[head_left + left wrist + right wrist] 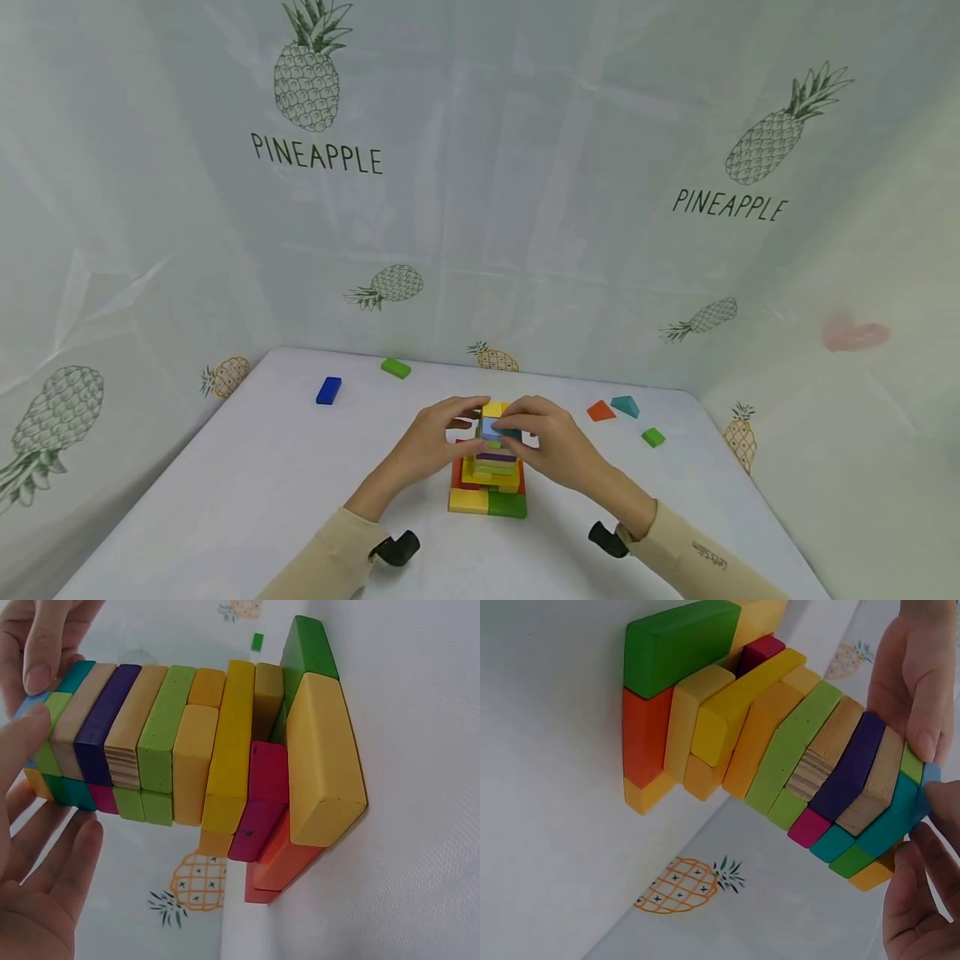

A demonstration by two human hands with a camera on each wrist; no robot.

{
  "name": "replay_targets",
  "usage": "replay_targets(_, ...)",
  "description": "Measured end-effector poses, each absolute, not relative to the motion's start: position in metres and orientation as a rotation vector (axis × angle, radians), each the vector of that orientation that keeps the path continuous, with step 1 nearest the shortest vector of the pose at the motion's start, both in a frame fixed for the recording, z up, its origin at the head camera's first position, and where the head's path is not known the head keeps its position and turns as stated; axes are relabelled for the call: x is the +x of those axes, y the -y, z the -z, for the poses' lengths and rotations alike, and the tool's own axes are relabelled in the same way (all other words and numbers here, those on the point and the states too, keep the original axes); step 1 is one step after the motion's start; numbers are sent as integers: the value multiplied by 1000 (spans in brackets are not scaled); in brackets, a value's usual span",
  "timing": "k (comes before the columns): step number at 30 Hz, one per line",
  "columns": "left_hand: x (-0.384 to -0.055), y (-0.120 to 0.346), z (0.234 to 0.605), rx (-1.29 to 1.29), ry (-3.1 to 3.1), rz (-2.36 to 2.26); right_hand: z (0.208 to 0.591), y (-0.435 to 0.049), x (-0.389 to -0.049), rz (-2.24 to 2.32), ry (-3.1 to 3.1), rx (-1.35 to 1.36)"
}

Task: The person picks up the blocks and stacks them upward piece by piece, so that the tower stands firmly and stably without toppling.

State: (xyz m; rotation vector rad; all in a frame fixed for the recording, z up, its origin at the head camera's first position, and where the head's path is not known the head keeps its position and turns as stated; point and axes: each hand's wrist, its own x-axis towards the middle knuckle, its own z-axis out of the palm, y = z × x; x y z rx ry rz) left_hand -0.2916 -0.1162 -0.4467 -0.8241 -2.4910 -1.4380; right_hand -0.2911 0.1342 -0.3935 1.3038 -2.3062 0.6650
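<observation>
A tall stack of coloured wooden blocks [486, 478] stands on the table, with a light blue block [930, 777] at its top. My left hand [427, 437] is at the left of the top, its thumb touching the small light green block [56, 712] and its fingers extending loosely behind. From the right, my right hand [558, 446] pinches the light blue block, thumb in front and fingers at the far side. Below lie teal, plain wood and purple [105, 720] blocks. A yellow block [493, 409] shows behind the fingers. Exact fingertip contact behind the stack is hidden.
On the white table, a blue block [328, 390] and a green block [396, 367] lie at back left. An orange block [601, 411], a teal block [626, 406] and a small green block [653, 437] lie at back right. A pineapple-print curtain [480, 208] hangs behind.
</observation>
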Motion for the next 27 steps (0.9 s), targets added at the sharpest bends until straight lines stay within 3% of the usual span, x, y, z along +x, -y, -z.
replay_targets(13,-289,112,444,-776,2505,1467,388,-157,-294,-747,2344,1160)
replay_targets(20,-289,110,445,-764,2507,1477,396,-225,-322,-708,2312,979)
replay_targets(27,-289,112,446,-748,2518,1483,428,-310,-349,-682,2411,774)
